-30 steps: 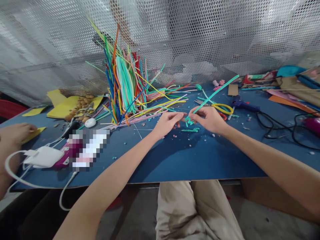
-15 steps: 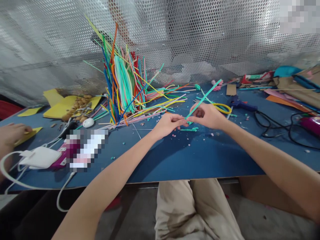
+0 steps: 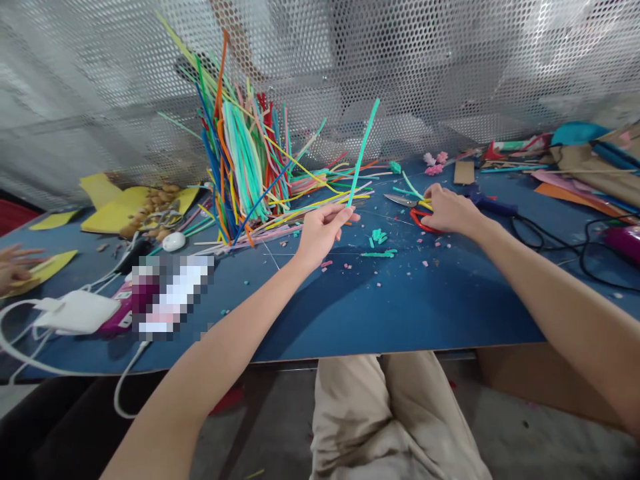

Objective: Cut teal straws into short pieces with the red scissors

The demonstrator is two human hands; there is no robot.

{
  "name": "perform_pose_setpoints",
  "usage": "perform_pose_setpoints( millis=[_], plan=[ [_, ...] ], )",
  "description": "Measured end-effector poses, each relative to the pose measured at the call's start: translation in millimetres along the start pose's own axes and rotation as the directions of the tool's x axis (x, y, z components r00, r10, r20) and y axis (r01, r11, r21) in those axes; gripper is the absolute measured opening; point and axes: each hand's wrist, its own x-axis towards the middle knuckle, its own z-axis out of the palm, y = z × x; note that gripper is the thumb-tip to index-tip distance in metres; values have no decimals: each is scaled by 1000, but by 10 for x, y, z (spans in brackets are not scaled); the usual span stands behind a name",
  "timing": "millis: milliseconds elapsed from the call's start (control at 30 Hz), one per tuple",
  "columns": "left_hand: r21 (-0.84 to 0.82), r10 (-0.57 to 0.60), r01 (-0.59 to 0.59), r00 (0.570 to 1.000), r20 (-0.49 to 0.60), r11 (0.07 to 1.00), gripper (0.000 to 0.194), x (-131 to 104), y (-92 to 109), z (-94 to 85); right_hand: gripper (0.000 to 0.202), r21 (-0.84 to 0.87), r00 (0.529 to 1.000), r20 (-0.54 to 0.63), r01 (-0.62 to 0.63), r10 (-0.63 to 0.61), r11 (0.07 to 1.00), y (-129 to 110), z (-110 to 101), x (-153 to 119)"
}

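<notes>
Stem (image 3: 364, 153) of mint-green fuzz rises above the middle of the blue tabletop (image 3: 310, 313), its lower end clamped between the thumb and fingers of the left hand (image 3: 323, 232), its upper end free and leaning slightly right. The right hand (image 3: 450, 212) reaches over the scissors (image 3: 403, 201), fingers bent down at the yellow and red handles; whether they have closed on them cannot be told. The blades point left.

Between the hands, nearer the person, short green clippings (image 3: 379, 236) lie in a small heap, with a longer green piece (image 3: 379, 254) just beside them and pink bits scattered around.

Toward the rear edge, left of the middle, many coloured stems (image 3: 245, 160) stand in a dense bundle before a perforated metal panel (image 3: 400, 67). Pink fuzzy pieces (image 3: 435, 164) and a cardboard piece (image 3: 464, 173) lie near the rear edge, right of the middle. At the left edge, another person's hand (image 3: 13, 268) is at a yellow sheet (image 3: 50, 268); a white charger (image 3: 83, 312) lies near the front left corner.
</notes>
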Motion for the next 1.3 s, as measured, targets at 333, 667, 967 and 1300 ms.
perform_pose_setpoints(
  millis=[333,667,967,1300],
  plan=[
    [49,17,-14,998,-59,999,33,15,13,-15,43,322,961,-260,-10,98,947,60,-247,-2],
    [79,33,-21,987,-155,997,36,25,28,-50,43,805,961,120,51,-247,591,-452,-340,-314],
    [65,-18,15,999,44,998,33,-6,85,-46,39,798,912,181,83,-368,598,-714,-302,-456],
    [88,3,-21,981,194,996,30,-12,119,-109,46,794,845,257,92,-469,601,-760,-337,-539]
  ],
)
